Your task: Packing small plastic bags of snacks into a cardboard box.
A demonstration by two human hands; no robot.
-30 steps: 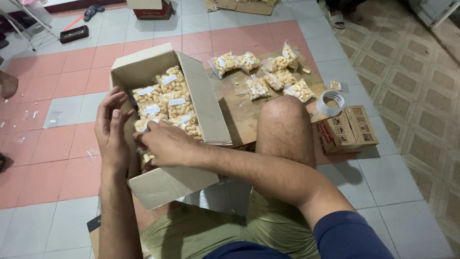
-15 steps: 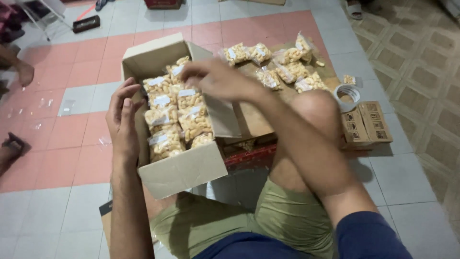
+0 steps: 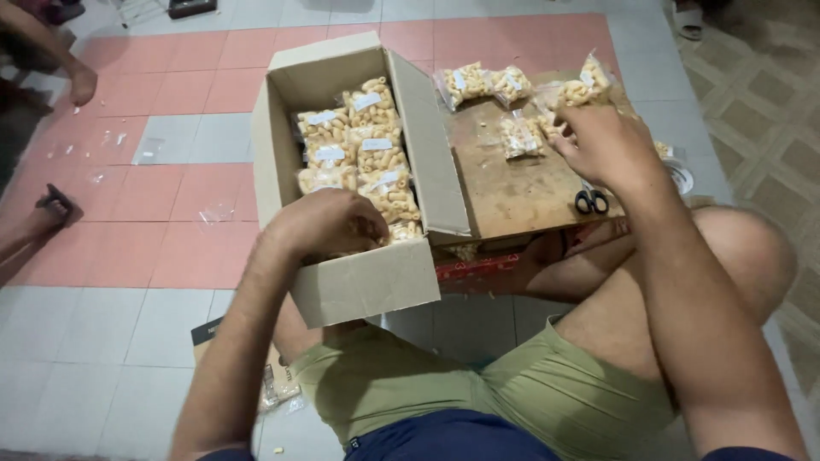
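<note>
At the far left, another person's bare foot (image 3: 84, 84) rests on the pink floor tiles (image 3: 171, 196), and a dark sandal (image 3: 58, 203) lies lower down, with small scraps of clear plastic (image 3: 218, 212) scattered between them and you.

Your left hand (image 3: 329, 226) is curled down inside the near end of an open cardboard box (image 3: 363, 286). Its fingers are bent together over the snack packets (image 3: 359, 158) packed there, though you cannot tell whether the grip is closed on one of them. The packets are clear bags of pale yellow puffed pieces, each with a white label, lying in rows that fill the box from its far wall to your hand. The box's right flap (image 3: 431, 154) stands open, leaning toward the wooden surface (image 3: 512, 192) beside it.

On that low wooden surface lie more loose packets (image 3: 483, 83) at the far edge and one (image 3: 519, 135) nearer the middle. Black-handled scissors (image 3: 591, 201) lie near its right edge.

Your right hand (image 3: 602, 141) reaches over the surface, fingers closed on a packet (image 3: 585, 85) held up at the far right of the pile. A roll of clear tape (image 3: 679, 175) sits just beyond your wrist. Your bare right knee (image 3: 752, 252) is raised at the right, and you wear olive shorts (image 3: 478, 393).
</note>
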